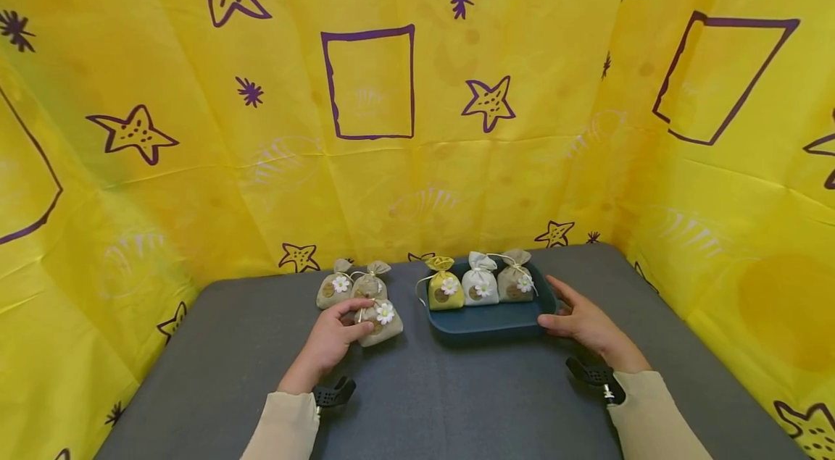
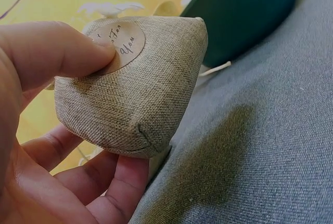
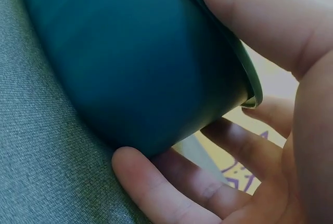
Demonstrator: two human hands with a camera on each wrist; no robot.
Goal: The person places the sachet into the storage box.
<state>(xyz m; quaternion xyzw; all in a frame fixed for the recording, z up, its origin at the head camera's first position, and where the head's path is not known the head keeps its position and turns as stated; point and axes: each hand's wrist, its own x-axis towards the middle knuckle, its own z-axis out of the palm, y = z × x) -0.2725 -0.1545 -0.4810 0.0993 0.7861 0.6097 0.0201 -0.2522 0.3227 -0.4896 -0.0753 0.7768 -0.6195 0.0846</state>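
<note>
My left hand (image 1: pixel 326 344) pinches a small beige drawstring sachet (image 1: pixel 386 332) with a white daisy, thumb over its round paper label (image 2: pixel 127 44). In the left wrist view the sachet is tilted above the grey cloth, with fingers beneath it. Two more beige sachets, one partly hidden by the held one, stand just behind it, among them the left sachet (image 1: pixel 331 293). My right hand (image 1: pixel 587 326) grips the right end of a dark teal tray (image 1: pixel 483 321), thumb at the rim and fingers along the outer wall. Inside stand a yellow sachet (image 1: pixel 443 297), a white sachet (image 1: pixel 478 295) and a taupe sachet (image 1: pixel 512 293).
A grey cloth (image 1: pixel 443 395) covers the table. Yellow curtains (image 1: pixel 365 185) with purple starfish drawings hang behind and on both sides. A black wrist strap (image 1: pixel 335 391) is on the left wrist, and another strap (image 1: pixel 590 373) on the right.
</note>
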